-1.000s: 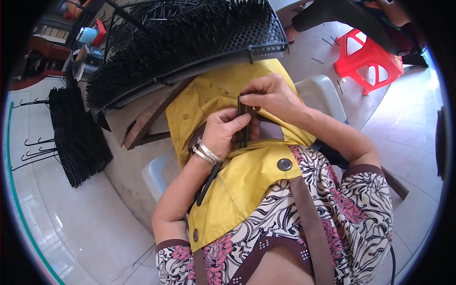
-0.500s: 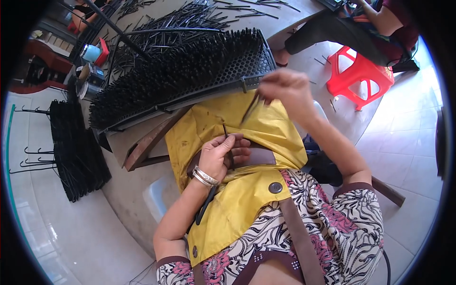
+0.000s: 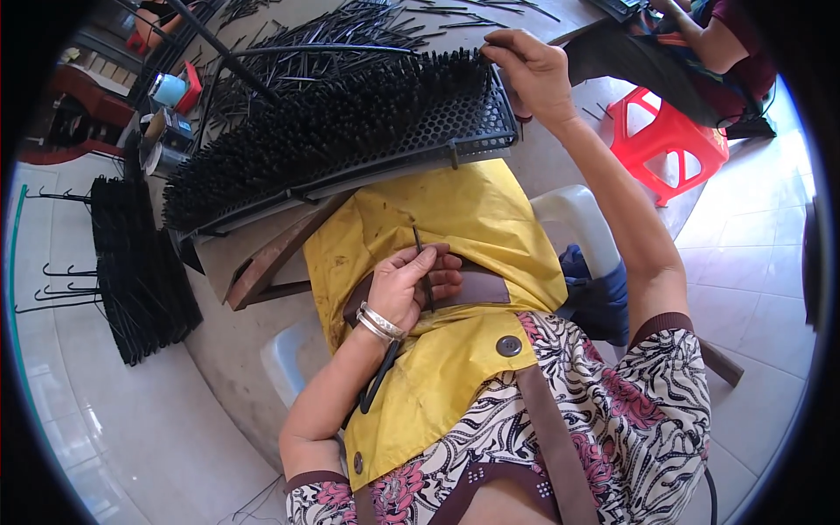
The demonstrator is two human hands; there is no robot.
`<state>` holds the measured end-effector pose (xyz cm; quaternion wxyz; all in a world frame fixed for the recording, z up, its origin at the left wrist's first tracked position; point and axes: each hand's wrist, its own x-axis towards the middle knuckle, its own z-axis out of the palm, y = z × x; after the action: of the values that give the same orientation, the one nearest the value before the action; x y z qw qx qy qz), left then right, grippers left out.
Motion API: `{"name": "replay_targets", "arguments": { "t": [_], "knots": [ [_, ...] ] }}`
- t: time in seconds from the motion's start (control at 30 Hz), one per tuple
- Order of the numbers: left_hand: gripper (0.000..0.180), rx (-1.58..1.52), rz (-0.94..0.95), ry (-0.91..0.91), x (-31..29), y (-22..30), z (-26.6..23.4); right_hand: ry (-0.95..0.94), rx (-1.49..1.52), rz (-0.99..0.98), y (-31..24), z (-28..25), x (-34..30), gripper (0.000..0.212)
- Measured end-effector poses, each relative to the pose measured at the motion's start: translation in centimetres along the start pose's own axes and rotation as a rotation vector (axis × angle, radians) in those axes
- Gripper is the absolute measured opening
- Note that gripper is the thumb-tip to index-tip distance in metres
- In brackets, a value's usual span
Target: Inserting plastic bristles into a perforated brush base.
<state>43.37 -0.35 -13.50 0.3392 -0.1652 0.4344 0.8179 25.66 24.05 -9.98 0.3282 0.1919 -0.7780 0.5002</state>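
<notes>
My left hand (image 3: 404,282) is closed low over the yellow apron (image 3: 503,206), with thin black rods (image 3: 416,234) pinched between thumb and fingers. Their ends stick out above and below the hand. At the far right corner of a black perforated tray (image 3: 479,122), my right hand (image 3: 535,77) pinches with thumb and forefinger at the top of a thin black stick, mostly hidden by the fingertips. Densely packed black sticks (image 3: 306,131) stand upright in the tray's holes; bare holes show along its near right side.
Loose black sticks (image 3: 350,33) lie piled on the table beyond the tray. Bundled black pieces with hooks (image 3: 140,271) hang at left. A red plastic stool (image 3: 665,144) stands at right, near another person's dark trouser leg (image 3: 626,66). A blue cup (image 3: 168,90) sits far left.
My right hand has moved up and away from the apron to the tray's far right corner, carrying a thin black stick. The left hand has stayed nearly still.
</notes>
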Motion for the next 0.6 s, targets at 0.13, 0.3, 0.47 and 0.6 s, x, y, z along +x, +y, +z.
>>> {"name": "replay_targets", "arguments": {
  "t": [0.13,0.3,0.47,0.6],
  "knots": [
    [0.026,-0.012,-0.007,-0.006,0.1,0.0,-0.2,-0.042,-0.138,-0.033,-1.2,-0.3,0.0,0.014],
    [0.026,-0.02,-0.011,-0.016,0.2,0.0,-0.2,-0.075,-0.138,-0.056,-1.1,-0.1,-0.1,0.014],
    [0.025,-0.017,-0.017,-0.015,0.3,0.1,-0.1,-0.136,-0.058,-0.04,-0.8,-0.2,0.0,0.014],
    [0.025,-0.012,-0.015,-0.015,0.3,0.0,-0.2,-0.195,0.0,-0.065,-0.9,0.8,0.0,0.015]
  ]
}}
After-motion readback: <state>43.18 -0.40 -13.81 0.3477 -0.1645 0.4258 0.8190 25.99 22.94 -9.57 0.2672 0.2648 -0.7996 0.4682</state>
